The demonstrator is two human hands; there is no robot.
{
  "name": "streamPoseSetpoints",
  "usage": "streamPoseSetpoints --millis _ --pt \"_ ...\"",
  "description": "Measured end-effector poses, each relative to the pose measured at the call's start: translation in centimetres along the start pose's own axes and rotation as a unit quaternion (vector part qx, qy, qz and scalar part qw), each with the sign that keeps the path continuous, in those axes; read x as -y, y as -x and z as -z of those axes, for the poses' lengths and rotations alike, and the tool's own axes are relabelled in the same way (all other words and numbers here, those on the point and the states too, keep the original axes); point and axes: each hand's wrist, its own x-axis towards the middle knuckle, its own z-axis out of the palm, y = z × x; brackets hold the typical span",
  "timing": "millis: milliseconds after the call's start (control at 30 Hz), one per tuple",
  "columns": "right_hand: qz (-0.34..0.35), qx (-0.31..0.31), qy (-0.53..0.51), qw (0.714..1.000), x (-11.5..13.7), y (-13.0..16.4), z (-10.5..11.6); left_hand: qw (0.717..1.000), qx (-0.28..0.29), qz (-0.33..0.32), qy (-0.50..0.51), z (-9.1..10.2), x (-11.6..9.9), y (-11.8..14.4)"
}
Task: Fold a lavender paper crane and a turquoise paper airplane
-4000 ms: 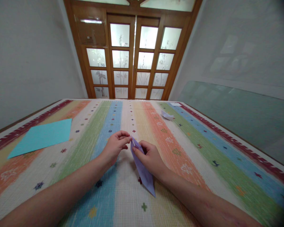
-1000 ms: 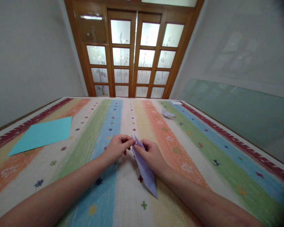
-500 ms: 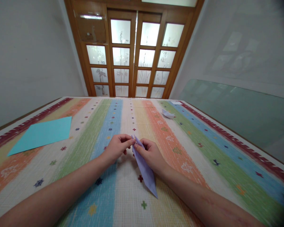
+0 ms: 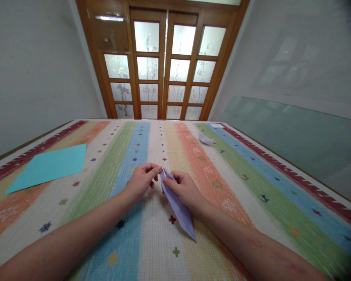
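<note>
while the left hand (image 4: 142,181) and right hand (image 4: 183,189) pinch its upper tip between them, the lilac folded paper (image 4: 178,207), a long narrow pointed shape, slants down over the striped counter (image 4: 236,187).

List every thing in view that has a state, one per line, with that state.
purple paper: folded into a long narrow point, pinched at its far tip.
left hand: fingertips closed on the tip.
right hand: gripping the upper part.
blue sheet: flat, unfolded.
small white folded paper: folded, lying apart.
double door: shut.
</note>
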Motion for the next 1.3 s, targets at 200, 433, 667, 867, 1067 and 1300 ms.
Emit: streamPoseSetpoints --millis 200,433,667,867,1067,1300 --pt "0.0 -0.005 0.018 1.0 -0.3 -0.2 0.1 0.992 -0.096 -0.07 0.03 0.9 0.1 -0.9" --pt "0.012 -0.048 -0.06 0.997 -0.7 -0.7 0.6 0.996 0.071 -0.012 -0.052 -0.2 1.3 0.1" --pt "0.012 -0.059 -0.127 0.99 -1.4 -0.9 0.8 0.984 0.167 0.01 -0.061 -0.5 2.2 0.4" --pt "-0.008 -0.012 -0.246 0.969 -1.5 -0.9 0.7 0.991 0.122 0.044 -0.016 -0.7 2.0 0.3" --pt "-0.038 0.026 -0.325 0.945 -1.5 -1.1 0.6 0.999 0.027 0.01 0.029 -0.2 1.5 0.0" --pt "-0.021 0.075 -0.31 0.947 -1.5 -0.7 -0.2 0.999 0.021 -0.001 0.046 -0.5 1.5 0.1"
